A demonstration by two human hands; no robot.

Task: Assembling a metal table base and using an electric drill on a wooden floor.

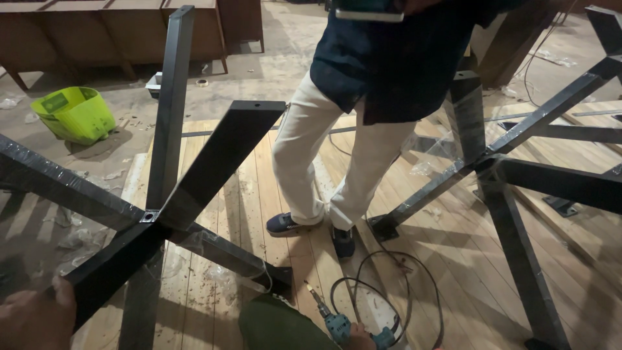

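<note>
Single head-worn view, looking steeply down and forward from standing height. The left hand (32,317) sits close at the lower-left edge; beyond it the wooden floor (453,259) recedes toward the upper frame.

Black painted steel leg frame (194,194), glossy under clear wrap, with the left hand (35,317) gripping the dark end of one beam. Under that grip, pale honey-coloured wooden plank tabletop (272,194), striped by its board seams. Right of the grip, a teal corded power drill (340,324) with black cable. Far above the grip, a lime-green plastic bucket (74,113). Beyond, a co-worker's cream trousers (311,149) and navy shirt (395,58).
</note>
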